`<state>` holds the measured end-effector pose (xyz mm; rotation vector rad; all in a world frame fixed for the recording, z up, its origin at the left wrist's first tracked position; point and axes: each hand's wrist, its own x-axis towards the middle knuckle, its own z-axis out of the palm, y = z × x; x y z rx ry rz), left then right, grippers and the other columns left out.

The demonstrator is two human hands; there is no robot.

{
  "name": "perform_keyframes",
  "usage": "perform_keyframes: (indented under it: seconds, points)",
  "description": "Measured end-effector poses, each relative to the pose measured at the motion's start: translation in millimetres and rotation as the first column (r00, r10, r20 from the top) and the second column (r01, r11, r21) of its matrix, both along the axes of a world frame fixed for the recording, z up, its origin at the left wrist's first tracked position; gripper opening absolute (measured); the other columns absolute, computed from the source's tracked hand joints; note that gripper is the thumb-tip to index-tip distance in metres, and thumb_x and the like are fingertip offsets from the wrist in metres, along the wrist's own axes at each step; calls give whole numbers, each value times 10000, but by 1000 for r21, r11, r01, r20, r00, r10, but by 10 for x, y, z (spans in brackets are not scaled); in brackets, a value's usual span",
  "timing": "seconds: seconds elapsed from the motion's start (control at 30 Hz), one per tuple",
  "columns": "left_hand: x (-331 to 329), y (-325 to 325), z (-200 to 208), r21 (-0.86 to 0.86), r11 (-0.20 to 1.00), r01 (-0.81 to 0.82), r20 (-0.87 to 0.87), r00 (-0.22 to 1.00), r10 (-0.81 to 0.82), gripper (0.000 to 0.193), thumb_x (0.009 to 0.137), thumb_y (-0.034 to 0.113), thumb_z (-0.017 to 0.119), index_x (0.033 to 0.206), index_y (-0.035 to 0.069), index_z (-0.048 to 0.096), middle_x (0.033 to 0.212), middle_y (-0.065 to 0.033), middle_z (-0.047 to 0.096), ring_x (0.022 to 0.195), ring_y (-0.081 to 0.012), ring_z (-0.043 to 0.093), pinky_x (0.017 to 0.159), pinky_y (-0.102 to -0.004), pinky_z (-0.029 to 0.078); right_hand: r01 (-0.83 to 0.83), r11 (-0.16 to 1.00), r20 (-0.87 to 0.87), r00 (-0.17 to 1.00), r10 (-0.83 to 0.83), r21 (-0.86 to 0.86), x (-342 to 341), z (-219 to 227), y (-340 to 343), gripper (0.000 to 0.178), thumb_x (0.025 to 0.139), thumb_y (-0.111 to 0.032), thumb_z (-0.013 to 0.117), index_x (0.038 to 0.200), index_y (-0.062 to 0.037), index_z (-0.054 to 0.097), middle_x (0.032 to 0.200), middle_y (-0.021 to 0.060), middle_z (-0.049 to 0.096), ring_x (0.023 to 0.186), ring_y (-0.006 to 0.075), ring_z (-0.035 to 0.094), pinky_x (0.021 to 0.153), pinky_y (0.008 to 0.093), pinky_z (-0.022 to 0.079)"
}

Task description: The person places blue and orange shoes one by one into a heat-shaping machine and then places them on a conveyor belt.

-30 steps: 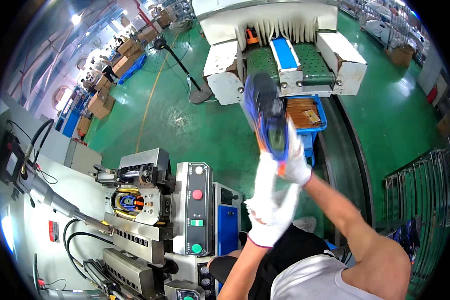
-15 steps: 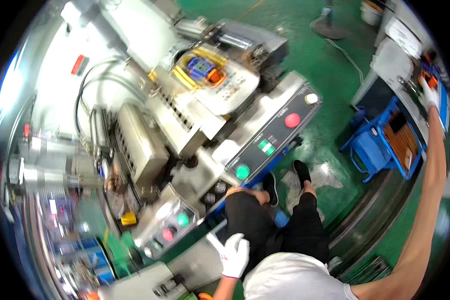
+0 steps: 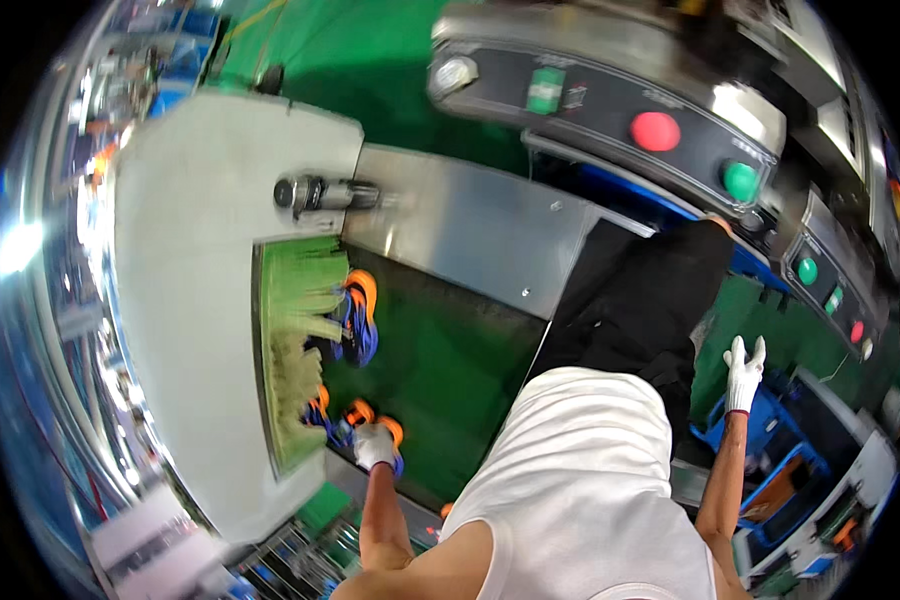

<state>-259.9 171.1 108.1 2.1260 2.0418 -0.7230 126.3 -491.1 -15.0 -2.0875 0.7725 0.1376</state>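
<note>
My left hand (image 3: 374, 446), in a white glove, is closed on a blue-and-orange shoe (image 3: 397, 434) at the near end of a dark green belt (image 3: 450, 370). Its fingertips are partly hidden against the shoe. Other shoes of the same colours lie beside it: one (image 3: 360, 316) is farther up the belt, and others sit near the fringed green curtain (image 3: 295, 370). My right hand (image 3: 744, 374), also gloved, hangs out to the right with its fingers spread and nothing in it, above a blue chair (image 3: 765, 425).
A large pale machine housing (image 3: 190, 300) frames the curtain, with a black-and-silver cylinder (image 3: 325, 194) on top. A metal plate (image 3: 460, 225) borders the belt. Ahead, a control panel (image 3: 610, 105) carries red and green buttons. A second panel (image 3: 830, 285) stands at right.
The view has swung left, from the press and bench to the belt with shoes. My right hand has come away from the things on the bench. My left hand has gone from open to gripping a shoe.
</note>
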Motion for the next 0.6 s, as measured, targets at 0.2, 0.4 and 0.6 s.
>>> perform_keyframes:
  seconds: [0.2, 0.4, 0.6]
  points:
    - [-1114, -111, 186, 272, 766, -583, 262, 810, 524, 969, 956, 739, 563, 1670, 161, 258, 1594, -297, 388, 1337, -478, 546, 1119, -584, 457, -464, 838, -148, 886, 440, -288, 694, 425, -262, 707, 1018, -312, 721, 1576, 6, 427, 1513, 239, 552, 1128, 247, 665, 907, 343, 561]
    - [-1091, 24, -504, 217, 896, -388, 168, 919, 357, 660, 1088, 592, 372, 1451, 82, 580, 1450, -229, 564, 1257, -468, 580, 1046, -572, 479, -596, 617, -403, 802, 440, -514, 1291, 895, -493, 779, 1009, -479, 683, 1577, -14, 421, 1365, 262, 651, 952, 285, 709, 899, 376, 563]
    - [-1268, -16, -774, 378, 925, -39, 93, 996, 4, 492, 1114, 433, 438, 1168, 7, 678, 1155, -218, 698, 1011, -455, 679, 855, -533, 557, -544, 649, -131, 810, 572, -531, 1103, 921, -332, 667, 1011, -339, 736, 1563, -68, 476, 1191, 150, 687, 873, 153, 639, 777, 328, 553]
